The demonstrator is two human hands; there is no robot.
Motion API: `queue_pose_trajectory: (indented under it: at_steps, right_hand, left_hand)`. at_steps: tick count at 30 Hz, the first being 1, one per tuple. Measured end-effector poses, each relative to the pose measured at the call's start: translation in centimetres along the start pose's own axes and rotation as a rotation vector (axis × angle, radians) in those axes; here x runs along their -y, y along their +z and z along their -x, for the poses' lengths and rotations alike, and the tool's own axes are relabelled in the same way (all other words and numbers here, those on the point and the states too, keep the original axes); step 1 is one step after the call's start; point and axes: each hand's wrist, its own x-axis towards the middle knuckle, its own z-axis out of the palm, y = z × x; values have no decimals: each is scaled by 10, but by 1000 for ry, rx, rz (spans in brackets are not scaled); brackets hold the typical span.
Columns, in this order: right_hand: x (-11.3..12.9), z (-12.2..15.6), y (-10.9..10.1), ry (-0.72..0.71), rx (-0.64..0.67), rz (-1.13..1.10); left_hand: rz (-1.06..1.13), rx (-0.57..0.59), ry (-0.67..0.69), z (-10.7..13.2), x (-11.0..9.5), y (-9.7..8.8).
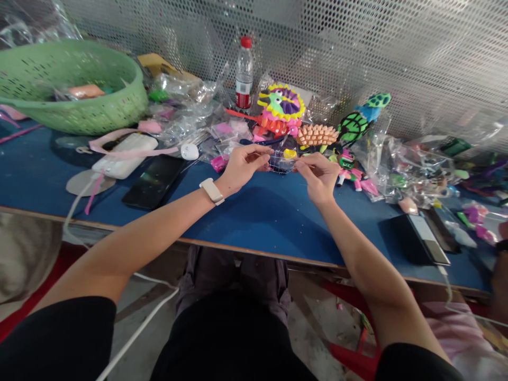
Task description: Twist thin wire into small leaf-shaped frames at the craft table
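Between my two hands is a small piece of see-through grid [280,163], like thin wire mesh or patterned film; which one I cannot tell. My left hand [245,168], with a pale band on the wrist, pinches its left edge. At the right edge the fingers of my right hand [318,174] are closed on it as well. A small yellow piece [290,154] shows just behind the grid. Beyond my hands are an orange spiky clay figure [317,135] and a colourful figure with a yellow toothed rim [282,101]. A green-headed figure [346,162] lies beside my right hand.
A green basket [135,100] stands at the left, near a white power bank [126,156] and a black phone [154,182]. A red-capped bottle [244,74] stands at the back. Plastic bags [416,164] and a dark box-like device [415,239] lie right on the blue table [254,225].
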Motion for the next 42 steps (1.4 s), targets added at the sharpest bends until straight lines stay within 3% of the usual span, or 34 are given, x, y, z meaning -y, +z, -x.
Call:
queue_pose_trajectory:
  at_steps: [9,16,22,30,42]
  right_hand:
    - [-1,-3,0,59,25,-17]
    - [-15,-4,3,207,46,-192]
    - [-27,-7,2,398,62,-288]
    - [-22,-7,5,545,14,-420]
    - [-16,-6,6,696,34,-493]
  left_hand:
    - [-40,-3,41,1,1,-2]
    - [-101,-20,96,2,-2,-1]
    - [21,55,25,1,0,-1]
    - [192,116,-19,0,3,-4]
    - [150,113,4,-3,10,-7]
